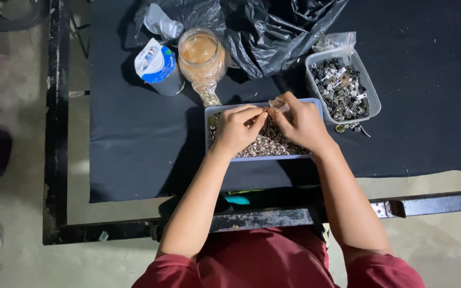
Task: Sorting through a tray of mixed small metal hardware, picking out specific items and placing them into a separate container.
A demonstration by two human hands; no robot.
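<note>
Over the blue tray point(211, 113) of small silvery metal parts point(273, 144), the left hand point(236, 129) and right hand point(301, 122) meet, fingertips pinched on one tiny piece, likely for close handling. Beyond the tray stand a blue-and-white can point(157, 65) and a plastic-wrapped jar point(201, 53); right of the tray sits a clear tub point(342, 88) of darker hardware.

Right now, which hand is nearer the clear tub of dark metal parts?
Right hand: it sits just left of the clear tub. The left hand is farther left, over the blue tray.
</note>
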